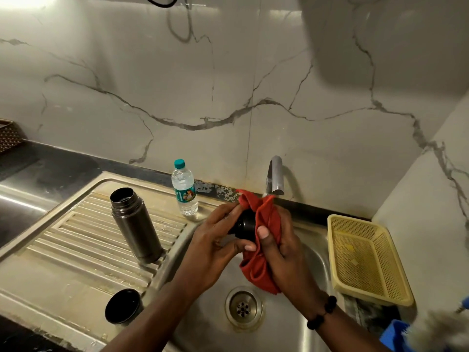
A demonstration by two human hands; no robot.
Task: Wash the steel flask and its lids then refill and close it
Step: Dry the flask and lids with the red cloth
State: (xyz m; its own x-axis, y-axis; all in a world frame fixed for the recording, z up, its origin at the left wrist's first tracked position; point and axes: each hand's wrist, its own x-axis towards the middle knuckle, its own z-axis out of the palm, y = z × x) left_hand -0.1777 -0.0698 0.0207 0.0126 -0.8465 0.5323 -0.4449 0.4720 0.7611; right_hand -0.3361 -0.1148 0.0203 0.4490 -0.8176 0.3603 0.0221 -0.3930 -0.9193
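Two hands' fingers grasp black lid [245,224], red cloth [264,245] | steel sink [314,255] | marble wall [177,85]

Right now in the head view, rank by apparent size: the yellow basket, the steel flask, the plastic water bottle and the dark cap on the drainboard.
1. yellow basket
2. steel flask
3. plastic water bottle, though it stands farther back, so this is unsure
4. dark cap, which lies nearest the camera
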